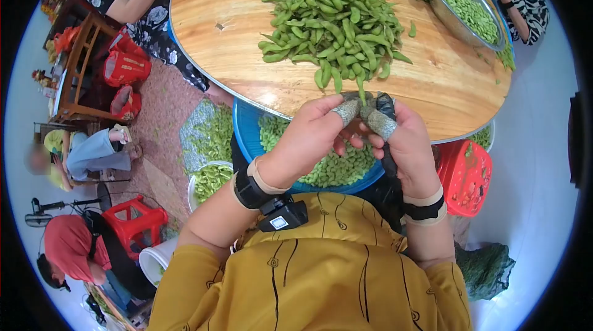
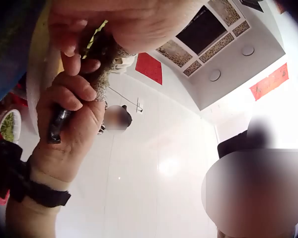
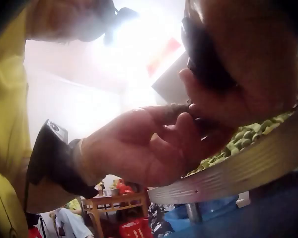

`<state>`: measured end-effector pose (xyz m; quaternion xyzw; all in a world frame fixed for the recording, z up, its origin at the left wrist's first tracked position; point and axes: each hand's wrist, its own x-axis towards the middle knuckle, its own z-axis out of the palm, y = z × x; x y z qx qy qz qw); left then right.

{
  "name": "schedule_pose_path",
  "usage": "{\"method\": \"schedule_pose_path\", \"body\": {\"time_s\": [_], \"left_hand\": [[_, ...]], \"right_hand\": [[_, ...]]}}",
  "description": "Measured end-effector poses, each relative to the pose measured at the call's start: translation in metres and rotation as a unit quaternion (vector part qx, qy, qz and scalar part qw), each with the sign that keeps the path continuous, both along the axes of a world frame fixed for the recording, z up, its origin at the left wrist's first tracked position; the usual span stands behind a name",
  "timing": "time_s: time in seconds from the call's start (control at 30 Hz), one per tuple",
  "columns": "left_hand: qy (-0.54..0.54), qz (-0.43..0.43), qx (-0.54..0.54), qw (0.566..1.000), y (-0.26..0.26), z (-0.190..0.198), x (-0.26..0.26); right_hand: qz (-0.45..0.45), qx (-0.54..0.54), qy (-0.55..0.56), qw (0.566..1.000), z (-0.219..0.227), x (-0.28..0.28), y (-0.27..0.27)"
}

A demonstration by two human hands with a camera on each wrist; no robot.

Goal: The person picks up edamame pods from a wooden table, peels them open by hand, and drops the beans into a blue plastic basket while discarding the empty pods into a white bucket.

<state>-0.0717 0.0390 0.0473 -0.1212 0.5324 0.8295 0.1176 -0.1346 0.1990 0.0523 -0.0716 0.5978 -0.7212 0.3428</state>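
My two hands meet at the near edge of the round wooden table (image 1: 235,59). The left hand (image 1: 338,122) and the right hand (image 1: 378,126) both have taped thumbs and pinch one green edamame pod (image 1: 361,94) between them. A dark slim tool (image 1: 390,164) lies along the right palm, and the left wrist view shows the right hand's (image 2: 72,106) fingers curled round this tool (image 2: 57,124). A large heap of edamame pods (image 1: 336,28) lies just beyond my hands. In the right wrist view the left hand (image 3: 154,146) sits beside the table rim (image 3: 238,173).
A blue basin (image 1: 246,136) of shelled beans (image 1: 336,167) sits under the table edge below my hands. A metal bowl (image 1: 440,8) of beans stands far right on the table. Other people sit around, and red stools (image 1: 466,176) and tubs of pods (image 1: 210,180) stand on the floor.
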Motion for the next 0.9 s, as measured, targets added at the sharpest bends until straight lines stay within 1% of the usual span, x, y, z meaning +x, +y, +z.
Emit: {"method": "schedule_pose_path", "body": {"time_s": [0.07,0.13,0.17,0.23,0.27,0.33,0.37,0.43,0.5,0.53,0.57,0.6,0.63,0.7,0.77,0.83,0.87,0.9], "left_hand": [[-0.014,0.006,0.002,1.0,0.001,0.0,-0.001],[0.022,0.012,-0.05,0.998,0.001,-0.002,0.001],[0.021,0.011,-0.051,0.998,0.002,-0.003,0.001],[0.035,0.05,-0.065,0.996,0.004,-0.005,0.001],[0.033,0.048,-0.065,0.996,0.005,-0.003,0.002],[0.064,0.116,-0.082,0.988,0.006,0.002,0.006],[0.062,0.114,-0.083,0.988,0.004,0.002,0.008],[0.058,0.102,-0.217,0.969,-0.001,0.0,0.013],[0.054,0.086,-0.223,0.97,-0.003,-0.002,0.017],[0.052,0.075,-0.228,0.969,-0.002,-0.003,0.019],[0.05,0.073,-0.228,0.97,-0.001,-0.004,0.021],[0.062,0.064,-0.189,0.978,0.001,-0.005,0.022],[0.074,0.055,-0.15,0.984,0.002,-0.006,0.023],[0.069,0.047,-0.154,0.984,0.002,-0.007,0.024],[0.064,0.041,-0.159,0.984,0.002,-0.007,0.026],[0.09,0.019,-0.218,0.972,0.001,-0.008,0.027],[0.091,0.017,-0.217,0.972,0.0,-0.005,0.028],[0.193,-0.003,-0.379,0.905,-0.001,-0.001,0.029]], "right_hand": [[0.0,-0.008,0.006,1.0,-0.003,0.0,0.0],[0.001,-0.017,0.011,1.0,-0.007,0.001,0.0],[0.001,-0.001,0.024,1.0,-0.008,0.002,0.0],[-0.001,0.015,0.037,0.999,-0.009,0.004,0.002],[-0.007,0.023,0.034,0.999,-0.007,0.006,0.003],[-0.014,0.03,0.03,0.999,-0.004,0.011,0.006],[-0.023,0.034,0.046,0.998,-0.002,0.015,0.008],[-0.035,0.037,0.058,0.997,0.001,0.021,0.012],[-0.007,0.021,0.096,0.995,0.001,0.025,0.015],[-0.009,0.021,0.093,0.995,0.002,0.026,0.016],[0.021,0.044,0.125,0.991,0.003,0.025,0.016],[0.051,0.067,0.157,0.984,0.003,0.025,0.016],[0.049,0.067,0.155,0.984,0.001,0.025,0.016],[0.034,0.038,0.197,0.979,-0.006,0.025,0.013],[0.036,0.041,0.188,0.981,-0.005,0.025,0.013],[0.036,0.045,0.178,0.982,-0.002,0.025,0.015],[0.066,0.017,0.134,0.989,0.0,0.024,0.017],[0.095,-0.009,0.089,0.991,0.001,0.023,0.019]]}}
